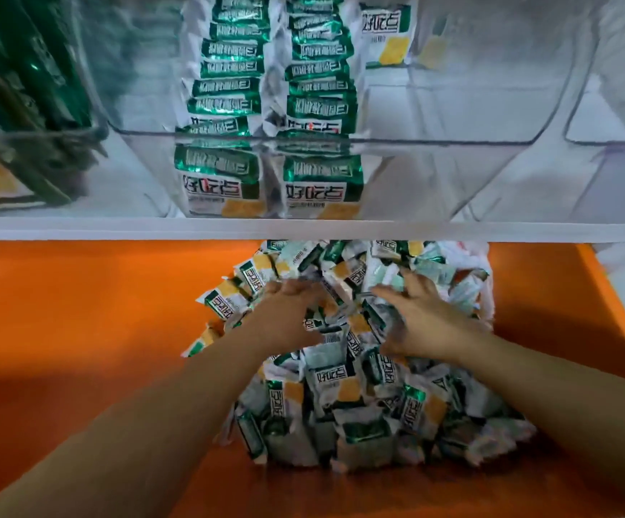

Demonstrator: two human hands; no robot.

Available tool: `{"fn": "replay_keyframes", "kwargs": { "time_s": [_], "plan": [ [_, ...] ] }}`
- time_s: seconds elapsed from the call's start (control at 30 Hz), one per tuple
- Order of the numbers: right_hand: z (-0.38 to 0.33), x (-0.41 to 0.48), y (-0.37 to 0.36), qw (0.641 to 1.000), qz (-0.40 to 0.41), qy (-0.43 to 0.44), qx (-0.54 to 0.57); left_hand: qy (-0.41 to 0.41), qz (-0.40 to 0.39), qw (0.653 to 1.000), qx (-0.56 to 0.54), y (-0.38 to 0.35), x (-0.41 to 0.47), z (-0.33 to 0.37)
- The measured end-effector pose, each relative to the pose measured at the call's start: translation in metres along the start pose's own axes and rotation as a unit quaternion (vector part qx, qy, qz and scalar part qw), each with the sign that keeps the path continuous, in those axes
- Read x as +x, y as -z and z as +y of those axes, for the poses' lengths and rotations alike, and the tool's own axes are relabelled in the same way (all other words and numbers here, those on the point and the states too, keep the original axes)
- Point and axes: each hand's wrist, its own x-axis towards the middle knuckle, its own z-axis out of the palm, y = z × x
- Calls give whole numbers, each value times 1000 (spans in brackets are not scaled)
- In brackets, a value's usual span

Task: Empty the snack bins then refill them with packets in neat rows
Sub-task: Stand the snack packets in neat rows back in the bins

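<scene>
A loose heap of green-and-white snack packets (359, 386) lies on the orange surface (79, 312) below the shelf. Both my hands reach into the top of the heap. My left hand (284, 315) lies palm down on the packets with its fingers spread forward. My right hand (419, 315) rests on the packets too, fingers straight and fanned toward the left. Above, a clear plastic bin (434, 143) holds two neat rows of the same packets (269, 91), standing one behind the other, plus one packet (387, 35) at the back right.
A white shelf edge (116, 228) runs across the view under the bins. At the left, another clear bin (23, 106) holds dark green packets. A further clear bin (610, 143) stands at the right. The orange surface has a raised rim (617, 319) on the right.
</scene>
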Motion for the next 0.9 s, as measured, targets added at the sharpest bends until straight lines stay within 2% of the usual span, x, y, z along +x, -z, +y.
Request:
{"fn": "replay_keyframes", "kwargs": {
  "time_s": [0.13, 0.23, 0.33, 0.43, 0.63, 0.77, 0.9],
  "plan": [
    [5, -7, -11, 992, 41, 77, -91, -27, -47, 998, 29, -13, 2, 16],
    [13, -12, -8, 988, 38, 112, -101, -3, -14, 1000, 27, -14, -2, 14],
    [20, -11, -9, 981, 22, 134, -141, 31, -40, 999, 18, -11, -5, 11],
    [21, -12, -13, 978, 0, 122, -169, 7, -60, 997, 38, -14, -10, 18],
    [10, -13, -16, 984, 14, 105, -145, -24, -99, 993, 65, -16, -11, 27],
    [4, -12, -25, 992, 31, 98, -71, -34, -95, 993, 53, -14, -10, 25],
    [1, -8, -27, 991, 8, 99, -87, -17, -76, 997, 23, -12, -12, 24]
  ]
}}
